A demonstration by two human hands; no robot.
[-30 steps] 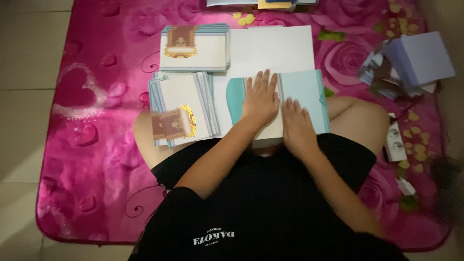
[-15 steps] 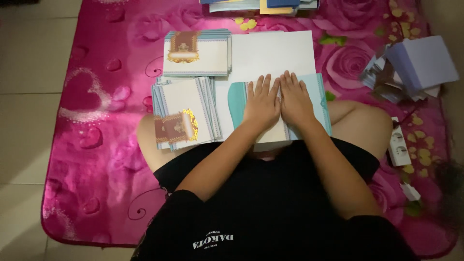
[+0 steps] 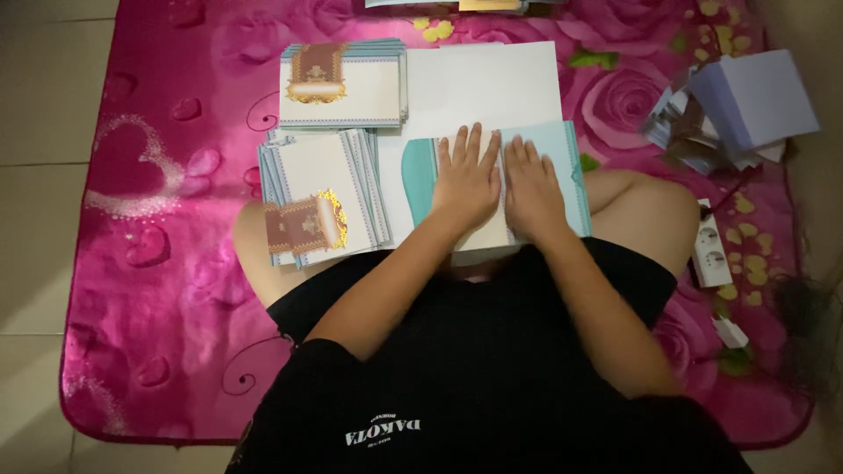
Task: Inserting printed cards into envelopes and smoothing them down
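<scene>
We saw both hands lying flat, side by side, on a pale blue and cream folded paper card [image 3: 562,162] that sat on the person's lap at the centre of the view. The left hand [image 3: 465,180] pressed down on the card's middle, its fingers released and spread, pointing toward twelve o'clock. The right hand [image 3: 531,189] lay just beside it at three o'clock, touching or nearly touching it, fingers likewise stretched out and flat rather than clenched; neither hand grasped anything, both only pressed on the card. A teal curved edge of the card showed at nine o'clock from the left hand, and its light blue panel showed at three o'clock from the right hand.

Beneath the card, reaching toward twelve o'clock, lay a large plain white paper sheet [image 3: 487,88]. At nine o'clock from the hands rested a fanned stack of cream cards with blue borders and a brown and gold ornament [image 3: 320,197], partly over the person's knee. At eleven o'clock sat a neater stack of the same kind of cream cards with a brown ornament on top [image 3: 342,83], touching the white sheet's edge.

All of this rested on a bright pink rug with rose and heart patterns [image 3: 158,219]. At two o'clock, well apart from the hands, stood a lavender cardboard box among loose papers [image 3: 755,96]. At four o'clock lay a white power strip [image 3: 711,250] beside the person's knee.
</scene>
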